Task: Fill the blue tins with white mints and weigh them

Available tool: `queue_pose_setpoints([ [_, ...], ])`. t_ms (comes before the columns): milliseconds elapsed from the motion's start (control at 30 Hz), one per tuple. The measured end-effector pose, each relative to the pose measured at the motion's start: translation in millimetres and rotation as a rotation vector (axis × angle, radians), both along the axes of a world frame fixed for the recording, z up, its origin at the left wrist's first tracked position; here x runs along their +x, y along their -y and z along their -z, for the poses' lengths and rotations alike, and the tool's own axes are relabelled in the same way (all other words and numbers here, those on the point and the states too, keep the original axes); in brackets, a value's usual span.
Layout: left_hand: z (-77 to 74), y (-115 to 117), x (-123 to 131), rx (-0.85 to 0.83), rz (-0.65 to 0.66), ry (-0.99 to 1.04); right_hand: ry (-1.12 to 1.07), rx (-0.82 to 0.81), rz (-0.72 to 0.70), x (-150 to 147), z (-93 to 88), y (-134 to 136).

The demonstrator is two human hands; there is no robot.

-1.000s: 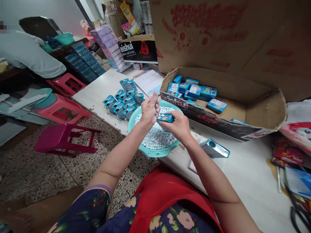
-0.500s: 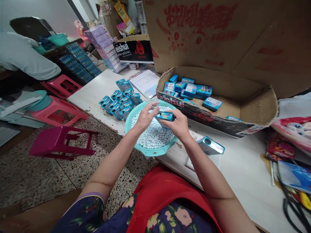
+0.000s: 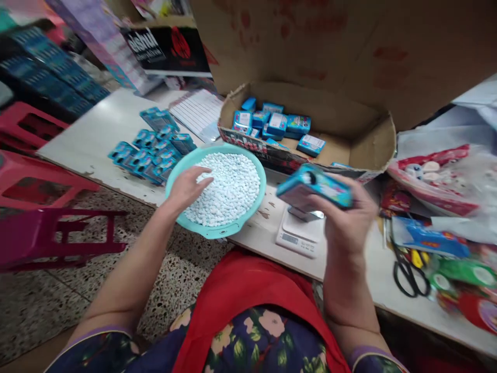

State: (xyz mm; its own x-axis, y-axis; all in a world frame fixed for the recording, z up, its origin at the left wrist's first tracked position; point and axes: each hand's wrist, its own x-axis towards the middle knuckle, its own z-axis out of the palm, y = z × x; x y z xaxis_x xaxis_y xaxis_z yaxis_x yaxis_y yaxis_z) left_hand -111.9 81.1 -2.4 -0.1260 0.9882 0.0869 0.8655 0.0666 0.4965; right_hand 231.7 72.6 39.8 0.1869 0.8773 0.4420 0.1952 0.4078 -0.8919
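My right hand [image 3: 351, 217] grips a blue box [image 3: 314, 186] with a dark round hole in its end face, blurred by motion. It is above a white digital scale [image 3: 298, 239]. Something shiny [image 3: 306, 213] rests on the scale's plate, mostly hidden behind the box. At the left, my left hand [image 3: 188, 189] reaches over the rim of a turquoise basin [image 3: 222, 232], fingers apart and bent, nothing visible in them. Small white pellets [image 3: 233, 189] fill the basin.
Several similar blue boxes [image 3: 147, 155] stand grouped left of the basin. More lie in a cardboard carton [image 3: 361, 145] behind. A printed sheet [image 3: 198, 114] lies at the back. Black scissors [image 3: 411, 277] and colourful packets [image 3: 430, 238] are at right. A magenta stool [image 3: 34, 238] stands on the floor left.
My right hand has carried the blue box rightward from over the basin to above the scale. My left hand has come away from the box and stays over the pellets. The view has shifted right.
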Motion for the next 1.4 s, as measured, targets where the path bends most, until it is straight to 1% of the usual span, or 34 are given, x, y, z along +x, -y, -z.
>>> queue_pose_setpoints([
  [67,6.8,5,-1,-0.064,-0.022,0.001,-0.047,0.123,0.259,48,1.0,13],
  [100,9.6,6,0,-0.096,-0.023,0.002,-0.058,0.152,0.372,70,6.3,17],
  [133,11.9,7,2,-0.121,-0.016,0.001,-0.05,0.142,0.461,90,15.2,19],
  [200,15.0,8,9,-0.144,0.006,-0.008,-0.008,0.045,0.581,122,42.6,22],
  [267,17.2,7,17,-0.154,0.033,-0.021,0.024,-0.079,0.643,144,78.0,25],
  [333,19.9,4,23,-0.168,0.077,-0.044,0.04,-0.184,0.669,158,112.4,29],
  [367,21.6,3,25,-0.172,0.101,-0.063,0.046,-0.223,0.678,164,126.5,32],
  [400,23.5,2,26,-0.171,0.123,-0.084,0.055,-0.253,0.685,168,137.4,35],
  [433,25.3,1,27,-0.168,0.141,-0.104,0.072,-0.273,0.687,172,144.5,39],
  [500,27.5,1,27,-0.161,0.15,-0.132,0.171,-0.269,0.699,176,147.4,48],
  [567,26.1,3,30,-0.128,0.115,-0.134,0.356,-0.185,0.727,173,138.5,56],
  [633,20.3,6,39,-0.044,0.044,-0.076,0.506,-0.057,0.709,158,125.2,60],
  [667,16.4,7,47,0.014,0.003,-0.009,0.53,-0.017,0.655,146,119.5,59],
  [700,12.3,8,56,0.075,-0.036,0.085,0.515,-0.008,0.564,132,115.4,56],
  [733,8.6,9,66,0.132,-0.067,0.205,0.476,-0.039,0.448,116,113.1,52],
  [800,3.6,9,86,0.22,-0.113,0.5,0.376,-0.167,0.222,86,113.1,38],
  [833,2.4,8,96,0.245,-0.132,0.656,0.328,-0.239,0.134,73,113.6,29],
  [900,1.8,5,110,0.241,-0.182,0.953,0.263,-0.338,0.026,54,110.1,9],
  [933,1.6,3,114,0.213,-0.212,1.087,0.257,-0.348,-0.006,47,104.0,-2],
  [1000,-0.4,-1,118,0.142,-0.27,1.317,0.291,-0.28,-0.07,34,81.4,-24],
  [1067,-5.8,-7,118,0.097,-0.315,1.5,0.359,-0.142,-0.178,15,48.3,-44],
  [1133,-13.3,-14,117,0.094,-0.348,1.644,0.449,-0.036,-0.329,-11,13.7,-60],
  [1200,-19.4,-20,115,0.088,-0.393,1.747,0.599,-0.025,-0.504,-41,-13.1,-72],
  [1267,-21.3,-26,113,0.038,-0.45,1.836,0.763,-0.046,-0.615,-69,-27.8,-81],
  [1300,-20.4,-28,112,0.018,-0.48,1.881,0.828,-0.047,-0.631,-80,-30.9,-85],
  [1400,-12.6,-31,108,0.033,-0.545,2.017,0.947,0.004,-0.589,-100,-29.3,-92],
])
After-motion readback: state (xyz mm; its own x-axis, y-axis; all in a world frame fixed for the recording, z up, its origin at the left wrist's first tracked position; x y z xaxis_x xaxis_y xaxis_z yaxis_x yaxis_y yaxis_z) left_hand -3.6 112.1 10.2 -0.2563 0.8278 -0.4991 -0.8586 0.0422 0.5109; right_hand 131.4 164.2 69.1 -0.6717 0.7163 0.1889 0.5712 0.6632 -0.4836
